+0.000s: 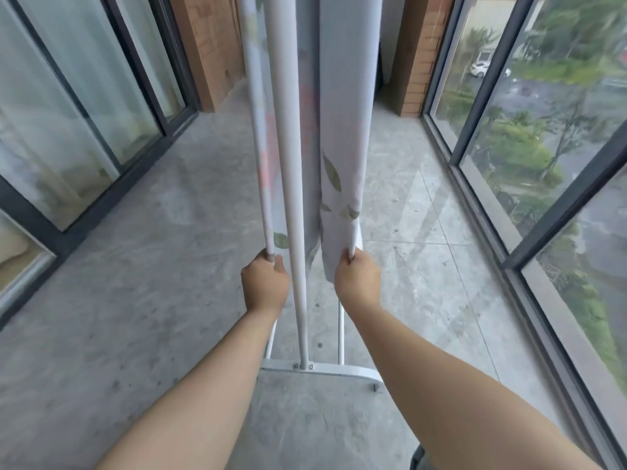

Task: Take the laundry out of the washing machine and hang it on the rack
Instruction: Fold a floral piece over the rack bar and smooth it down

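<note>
Only the one head view to go on, looking down past both forearms. The laundry here is a thin printed sheet (339, 123), white with green leaves and some faded pink, and it's already up on the rack (291, 171), hanging in two long panels, one on either side of the white upright that runs down between the two hands. My guess is it's light but a bit damp and clingy, totally floppy, no stiffness at all, so it'll bunch and slide along the bar if you tug one side harder than the other. Not fragile, though thin cotton creases if it's left crumpled. Best place to hold it is right where it's being held, at the bottom hem of each panel, so you can pull down evenly and flatten it. The left hand (265, 284) is closed into a fist around the narrow, gathered bottom edge of the left panel, fabric coming straight up out of the top of the fist. The right hand (357, 279) is clenched the same way on the lower corner of the right panel, with a bit of cloth hanging loose just inward of it. Both panels look taut above the fists. Below the hands the upright bolts into the rack's white foot (339, 369) on the concrete floor (135, 266). Glass door (68, 113) well off to the left, windows (543, 130) to the right. The washing machine isn't in shot.
</note>
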A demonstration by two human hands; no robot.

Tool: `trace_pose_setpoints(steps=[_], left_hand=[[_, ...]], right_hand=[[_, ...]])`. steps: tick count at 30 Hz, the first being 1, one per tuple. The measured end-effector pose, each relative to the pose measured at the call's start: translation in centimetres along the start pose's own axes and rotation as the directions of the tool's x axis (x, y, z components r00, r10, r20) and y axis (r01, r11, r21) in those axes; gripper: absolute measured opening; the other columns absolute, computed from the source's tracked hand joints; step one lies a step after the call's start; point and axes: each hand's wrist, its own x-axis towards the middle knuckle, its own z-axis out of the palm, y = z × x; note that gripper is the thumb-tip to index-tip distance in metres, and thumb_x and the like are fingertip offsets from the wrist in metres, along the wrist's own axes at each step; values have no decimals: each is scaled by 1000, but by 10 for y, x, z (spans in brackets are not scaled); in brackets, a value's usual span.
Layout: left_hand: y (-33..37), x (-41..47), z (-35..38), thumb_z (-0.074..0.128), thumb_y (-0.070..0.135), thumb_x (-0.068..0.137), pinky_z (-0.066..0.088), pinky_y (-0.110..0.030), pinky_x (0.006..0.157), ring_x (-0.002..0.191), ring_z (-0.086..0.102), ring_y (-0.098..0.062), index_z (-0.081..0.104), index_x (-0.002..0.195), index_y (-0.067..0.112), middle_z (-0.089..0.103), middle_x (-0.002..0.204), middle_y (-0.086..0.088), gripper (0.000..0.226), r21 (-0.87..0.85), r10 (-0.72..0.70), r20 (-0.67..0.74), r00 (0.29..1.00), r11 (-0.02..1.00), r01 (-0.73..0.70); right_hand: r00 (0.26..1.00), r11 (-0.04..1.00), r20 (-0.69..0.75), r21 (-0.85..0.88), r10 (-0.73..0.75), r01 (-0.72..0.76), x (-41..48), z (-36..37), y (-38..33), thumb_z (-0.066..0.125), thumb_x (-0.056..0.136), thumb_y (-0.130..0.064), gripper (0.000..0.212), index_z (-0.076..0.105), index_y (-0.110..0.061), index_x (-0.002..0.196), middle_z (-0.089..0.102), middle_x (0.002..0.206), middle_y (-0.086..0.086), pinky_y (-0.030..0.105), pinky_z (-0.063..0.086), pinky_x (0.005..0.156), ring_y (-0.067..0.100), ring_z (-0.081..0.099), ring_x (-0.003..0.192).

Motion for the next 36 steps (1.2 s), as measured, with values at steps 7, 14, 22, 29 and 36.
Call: trace_pose_setpoints(steps=[7, 14, 22, 29, 36], left_hand=[[-51, -17, 25, 57, 16, 95, 35, -25, 60, 71, 48, -22, 52, 79, 13, 53, 69, 1, 17, 65, -115, 130, 985, 992, 107], [-87, -37, 37, 53, 21, 97, 35, -21, 42, 56, 58, -10, 63, 80, 14, 67, 77, -2, 21, 95, -216, 281, 935, 976, 197], [-96, -49, 39, 59, 23, 87, 37, -16, 43, 61, 62, -5, 57, 72, 25, 65, 67, 11, 15, 42, -179, 383, 906, 983, 176], [-106, -48, 49, 47, 30, 92, 50, -21, 51, 56, 70, -9, 67, 81, 22, 73, 71, 4, 24, -1, -219, 416, 883, 970, 242], [-109, -37, 44, 58, 1, 80, 49, -28, 63, 65, 64, -12, 68, 92, 22, 72, 78, 7, 26, -301, -307, 583, 752, 778, 551]], right_hand=[[998, 999, -54, 26, 33, -31, -29, 21, 48, 37, 104, -21, 11, 34, -22, 93, 56, 73, 2, 31, 36, 46, 20, 56, 60], [997, 994, -50, -87, -63, 59, -46, 41, 76, 41, 101, -16, 14, 41, -20, 87, 50, 66, -1, 29, 29, 45, 16, 46, 53], [997, 981, -11, 180, 81, -78, -57, 62, 85, 43, 101, -19, 23, 38, -28, 81, 59, 83, 1, 30, 38, 53, 21, 57, 69], [993, 959, -23, 264, 112, -102, -55, 66, 88, 46, 98, -15, 17, 42, -28, 88, 66, 87, 1, 26, 42, 50, 16, 64, 73], [914, 629, 221, 669, 341, -396, -47, 64, 80, 49, 86, 2, 22, 64, -13, 93, 72, 95, 10, 36, 60, 78, 22, 73, 83]])
